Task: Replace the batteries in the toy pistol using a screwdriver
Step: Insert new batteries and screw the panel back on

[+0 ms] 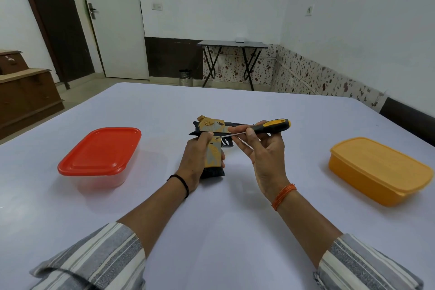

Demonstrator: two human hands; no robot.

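While our left hand wraps the grip of the toy pistol, holding it upright over the table, our right hand pinches the screwdriver near the front of its handle, tip set at the side of the grip. We judge this the cover-screw step; next we must seat the tip squarely and turn without slipping.

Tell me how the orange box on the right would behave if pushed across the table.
The orange box is low and wide with its lid on, so it would probably slide rather than tip. It looks like thin plastic, likely light unless full; its contents are hidden. The table looks smooth, so little resistance.
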